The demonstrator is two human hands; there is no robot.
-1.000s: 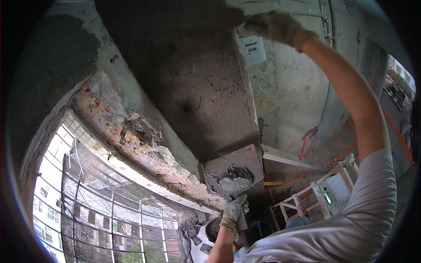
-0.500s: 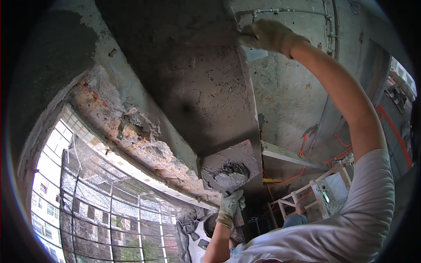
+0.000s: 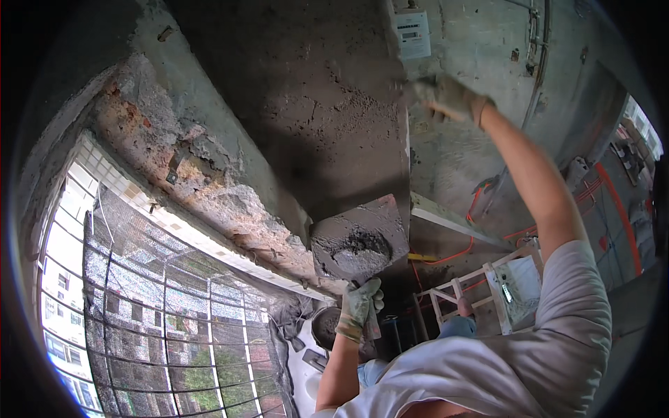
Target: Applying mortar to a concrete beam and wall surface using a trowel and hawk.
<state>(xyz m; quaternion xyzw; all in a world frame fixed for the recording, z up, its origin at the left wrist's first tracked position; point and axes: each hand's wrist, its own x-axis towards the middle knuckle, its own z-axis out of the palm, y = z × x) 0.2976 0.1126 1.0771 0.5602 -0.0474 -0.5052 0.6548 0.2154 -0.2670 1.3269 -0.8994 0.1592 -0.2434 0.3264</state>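
Note:
My left hand, in a pale work glove, is closed below a square plasterer's hawk and holds it up against the lower end of the wall strip. A heap of wet grey mortar lies on the hawk. Higher up and to the right, my gloved right hand is raised beside the edge of a dark, freshly coated wall strip. Its fingers are curled, but motion blur hides what they grip. Rough, pitted patches show in the middle of the coating.
Broken masonry lines the window opening at left, with a barred, netted window below. A bucket stands under the hawk. A white meter box, a wooden frame and orange conduit are at right.
My right hand has come down along the strip's right edge, uncovering the white meter box. The view has shifted a little; my left hand still holds the loaded hawk.

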